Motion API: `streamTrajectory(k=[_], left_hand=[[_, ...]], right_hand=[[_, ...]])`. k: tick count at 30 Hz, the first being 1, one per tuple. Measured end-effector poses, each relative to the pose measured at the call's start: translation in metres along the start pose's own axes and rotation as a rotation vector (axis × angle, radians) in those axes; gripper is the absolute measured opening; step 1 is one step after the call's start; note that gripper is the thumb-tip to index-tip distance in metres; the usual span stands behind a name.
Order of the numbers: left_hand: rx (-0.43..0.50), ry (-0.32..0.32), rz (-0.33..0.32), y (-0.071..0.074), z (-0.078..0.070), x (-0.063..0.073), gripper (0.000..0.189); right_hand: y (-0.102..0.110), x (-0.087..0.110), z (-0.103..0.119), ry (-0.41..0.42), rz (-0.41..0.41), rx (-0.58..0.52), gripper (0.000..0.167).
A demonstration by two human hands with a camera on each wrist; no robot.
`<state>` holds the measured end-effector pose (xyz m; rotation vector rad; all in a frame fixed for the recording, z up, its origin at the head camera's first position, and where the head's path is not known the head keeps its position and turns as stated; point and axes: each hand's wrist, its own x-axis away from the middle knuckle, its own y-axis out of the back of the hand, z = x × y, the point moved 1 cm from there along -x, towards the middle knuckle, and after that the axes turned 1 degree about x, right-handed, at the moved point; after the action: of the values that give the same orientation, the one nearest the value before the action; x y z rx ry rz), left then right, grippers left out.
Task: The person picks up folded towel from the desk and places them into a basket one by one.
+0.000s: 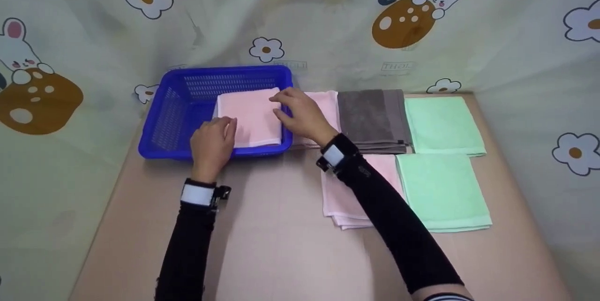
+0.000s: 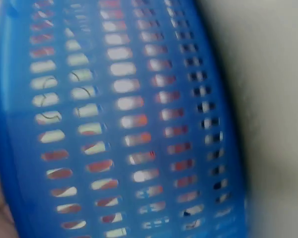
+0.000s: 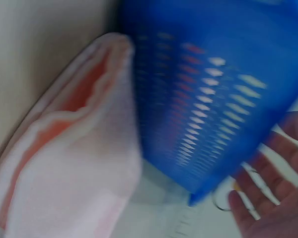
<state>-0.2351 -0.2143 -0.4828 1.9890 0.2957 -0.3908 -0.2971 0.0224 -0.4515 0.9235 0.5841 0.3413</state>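
Note:
A folded pink towel (image 1: 253, 118) lies in the right part of a blue plastic basket (image 1: 171, 109). My left hand (image 1: 213, 146) is over the basket's front rim, beside the towel's left edge, fingers bent loosely. Over the right rim is my right hand (image 1: 302, 113), its fingertips near the towel's right edge. The right wrist view shows that hand (image 3: 275, 198) with fingers apart and nothing held, outside the slotted basket wall (image 3: 268, 44). Only a sliver of the left hand (image 2: 0, 218) shows in the left wrist view.
Right of the basket lie a folded pink towel (image 1: 323, 104), a grey towel stack (image 1: 370, 118) and a green towel (image 1: 443, 125). In front are a pink stack (image 1: 344, 198), partly behind the right forearm, and another green towel (image 1: 443, 193). A printed curtain (image 1: 328, 24) borders the table (image 1: 281, 244).

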Motion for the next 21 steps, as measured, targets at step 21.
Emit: streamTrajectory(k=[21], left_hand=[[0.081,-0.169,0.014,-0.016,-0.043,0.027,0.031]], right_hand=[[0.088,0.14,-0.028,-0.13,0.081,-0.14,0.036]])
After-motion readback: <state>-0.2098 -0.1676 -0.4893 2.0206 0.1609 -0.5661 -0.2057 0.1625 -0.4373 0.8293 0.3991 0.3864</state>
